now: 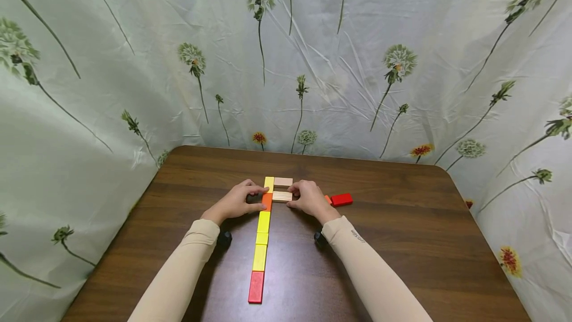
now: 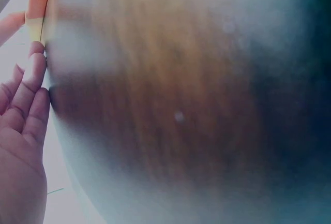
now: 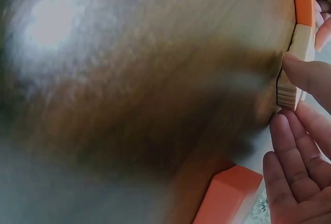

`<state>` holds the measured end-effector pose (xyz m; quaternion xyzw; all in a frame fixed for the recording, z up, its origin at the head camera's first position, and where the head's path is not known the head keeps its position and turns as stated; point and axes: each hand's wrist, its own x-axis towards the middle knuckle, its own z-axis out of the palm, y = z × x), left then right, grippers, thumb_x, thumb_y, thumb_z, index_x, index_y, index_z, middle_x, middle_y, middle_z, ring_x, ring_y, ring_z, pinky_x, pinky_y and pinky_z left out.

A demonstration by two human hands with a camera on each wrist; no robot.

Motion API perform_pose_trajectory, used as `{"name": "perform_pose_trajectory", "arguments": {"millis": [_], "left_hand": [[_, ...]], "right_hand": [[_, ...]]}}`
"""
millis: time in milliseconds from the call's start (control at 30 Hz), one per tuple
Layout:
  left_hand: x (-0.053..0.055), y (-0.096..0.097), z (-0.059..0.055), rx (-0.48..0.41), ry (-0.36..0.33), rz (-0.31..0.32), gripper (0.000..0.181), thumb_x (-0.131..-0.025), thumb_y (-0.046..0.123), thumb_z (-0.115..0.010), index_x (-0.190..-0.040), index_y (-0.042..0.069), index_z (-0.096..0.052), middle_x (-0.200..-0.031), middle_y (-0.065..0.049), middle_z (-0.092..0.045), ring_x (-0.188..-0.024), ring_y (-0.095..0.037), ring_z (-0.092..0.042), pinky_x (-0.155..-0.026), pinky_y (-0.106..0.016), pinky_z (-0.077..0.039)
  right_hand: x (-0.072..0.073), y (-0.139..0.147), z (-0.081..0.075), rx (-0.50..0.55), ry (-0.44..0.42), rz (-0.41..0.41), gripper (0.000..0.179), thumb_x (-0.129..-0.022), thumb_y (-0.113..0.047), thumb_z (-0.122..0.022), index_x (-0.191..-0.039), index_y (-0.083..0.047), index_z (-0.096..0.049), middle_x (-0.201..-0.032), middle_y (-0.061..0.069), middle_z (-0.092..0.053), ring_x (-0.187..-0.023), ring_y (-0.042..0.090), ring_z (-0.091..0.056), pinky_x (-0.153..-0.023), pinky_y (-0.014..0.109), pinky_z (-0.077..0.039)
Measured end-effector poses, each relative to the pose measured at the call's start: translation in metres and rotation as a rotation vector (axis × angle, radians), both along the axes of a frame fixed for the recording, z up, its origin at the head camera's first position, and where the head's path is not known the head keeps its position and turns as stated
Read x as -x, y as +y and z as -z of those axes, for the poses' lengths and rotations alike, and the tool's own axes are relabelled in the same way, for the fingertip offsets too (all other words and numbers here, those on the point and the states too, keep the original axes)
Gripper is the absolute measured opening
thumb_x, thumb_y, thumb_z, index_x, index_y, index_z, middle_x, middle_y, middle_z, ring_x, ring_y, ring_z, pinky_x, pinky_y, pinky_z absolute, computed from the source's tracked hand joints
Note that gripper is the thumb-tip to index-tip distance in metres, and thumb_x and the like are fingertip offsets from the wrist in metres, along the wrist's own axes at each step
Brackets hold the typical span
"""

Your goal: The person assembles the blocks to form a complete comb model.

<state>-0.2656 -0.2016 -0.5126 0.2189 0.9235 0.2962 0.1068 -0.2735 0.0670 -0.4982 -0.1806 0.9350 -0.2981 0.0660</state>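
In the head view, a plain wooden block (image 1: 282, 196) lies flat, running right from an orange block (image 1: 267, 201) in a long line of blocks. My right hand (image 1: 309, 200) pinches its right end between thumb and fingers; its grained end face shows in the right wrist view. On the line's left side, my left hand (image 1: 236, 202) touches the blocks with extended fingers, thumb tip at the orange block and index fingertip at the far yellow block (image 1: 269, 182). A second pale wooden block (image 1: 283, 182) lies beyond the first, parallel to it.
Nearer me, the line continues with several yellow blocks (image 1: 259, 257) and ends in a red block (image 1: 256, 287). Right of my right hand lie another red block (image 1: 342, 200) and a partly hidden orange block (image 1: 328, 199). A flowered curtain (image 1: 348, 63) hangs behind the brown table (image 1: 402, 242).
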Motion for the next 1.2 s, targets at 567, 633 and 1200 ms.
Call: {"name": "perform_pose_trajectory", "arguments": {"millis": [567,633,1200], "left_hand": [[-0.005,-0.005,0.001,-0.011,0.023,-0.009,0.058,-0.095,0.042,-0.083,-0.146,0.018,-0.069,-0.127,-0.007,-0.063,-0.112,-0.022,-0.060,-0.104,-0.047,-0.051],[-0.005,-0.005,0.002,-0.009,0.031,-0.005,0.058,-0.095,0.042,-0.083,-0.146,0.018,-0.069,-0.127,-0.007,-0.064,-0.112,-0.022,-0.060,-0.104,-0.047,-0.051],[-0.001,0.002,0.003,-0.022,0.024,0.006,0.057,-0.095,0.042,-0.083,-0.146,0.019,-0.069,-0.127,-0.006,-0.063,-0.110,-0.021,-0.059,-0.102,-0.045,-0.050]], "right_hand": [[0.012,0.025,-0.008,-0.031,-0.096,-0.043,0.046,-0.083,-0.025,-0.095,-0.121,-0.005,-0.080,-0.115,0.008,-0.080,-0.110,0.023,-0.074,-0.101,0.038,-0.058],[0.013,0.030,-0.009,-0.036,-0.101,-0.057,0.048,-0.082,-0.026,-0.096,-0.121,-0.004,-0.079,-0.116,0.009,-0.080,-0.111,0.023,-0.074,-0.102,0.038,-0.058],[0.018,0.087,-0.020,-0.067,-0.184,-0.101,0.058,-0.082,-0.034,-0.095,-0.127,-0.002,-0.076,-0.125,0.013,-0.078,-0.119,0.028,-0.072,-0.106,0.044,-0.056]]}}
